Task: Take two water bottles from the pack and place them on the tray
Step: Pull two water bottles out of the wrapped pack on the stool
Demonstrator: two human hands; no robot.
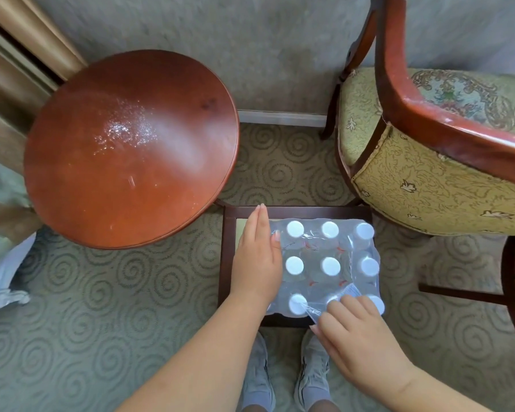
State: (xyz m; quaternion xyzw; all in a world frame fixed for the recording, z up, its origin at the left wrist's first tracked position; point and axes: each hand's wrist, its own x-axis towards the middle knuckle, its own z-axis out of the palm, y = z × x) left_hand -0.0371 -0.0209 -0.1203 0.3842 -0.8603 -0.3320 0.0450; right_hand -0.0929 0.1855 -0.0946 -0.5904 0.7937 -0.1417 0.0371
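Note:
A shrink-wrapped pack of water bottles (329,264) with white caps stands on a low dark-framed stool (225,263) in front of me. My left hand (257,260) lies flat against the pack's left side, fingers straight and together. My right hand (350,322) is at the pack's near edge, its fingers pinching the clear plastic wrap (311,310) and pulling it up over the near row of caps. No tray can be seen in this view.
A round red-brown wooden table (131,147) stands to the left. An upholstered armchair (428,162) with a dark wooden frame is to the right. Patterned carpet (101,307) surrounds the stool, and my two grey shoes (286,379) are just below it.

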